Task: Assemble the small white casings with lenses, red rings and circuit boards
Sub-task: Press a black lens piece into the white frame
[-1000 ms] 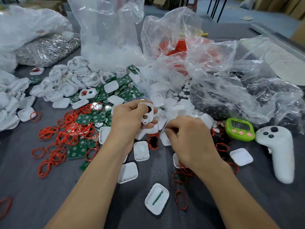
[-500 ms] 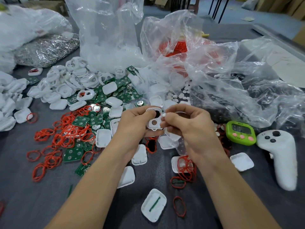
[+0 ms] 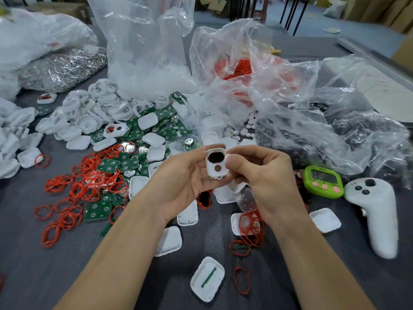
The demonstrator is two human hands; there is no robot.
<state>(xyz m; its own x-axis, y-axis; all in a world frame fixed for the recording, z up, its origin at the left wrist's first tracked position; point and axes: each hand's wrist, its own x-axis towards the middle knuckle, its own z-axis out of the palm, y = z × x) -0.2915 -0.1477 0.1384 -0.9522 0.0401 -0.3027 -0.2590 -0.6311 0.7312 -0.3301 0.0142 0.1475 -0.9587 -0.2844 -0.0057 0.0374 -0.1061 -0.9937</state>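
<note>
A small white casing [image 3: 215, 173] with two holes sits between both hands above the table's middle; a red ring lines its upper, darker opening. My left hand [image 3: 183, 182] grips the casing from the left and below. My right hand [image 3: 263, 175] pinches its right edge with thumb and forefinger. Loose red rings [image 3: 89, 182] and green circuit boards [image 3: 116, 164] lie in a heap to the left. White casing halves [image 3: 89, 117] pile up behind them. Small white round lenses [image 3: 243, 130] lie scattered near the plastic bags.
Crumpled clear plastic bags [image 3: 279, 104] fill the back and right. A green timer [image 3: 323, 181] and a white controller [image 3: 375, 211] lie at the right. An open casing half [image 3: 207, 278] and a red ring [image 3: 241, 280] lie near the front edge on the grey table [image 3: 44, 276].
My right hand rose from the pile on the table and joined my left at the casing. The casing now faces me with a red ring in its upper opening.
</note>
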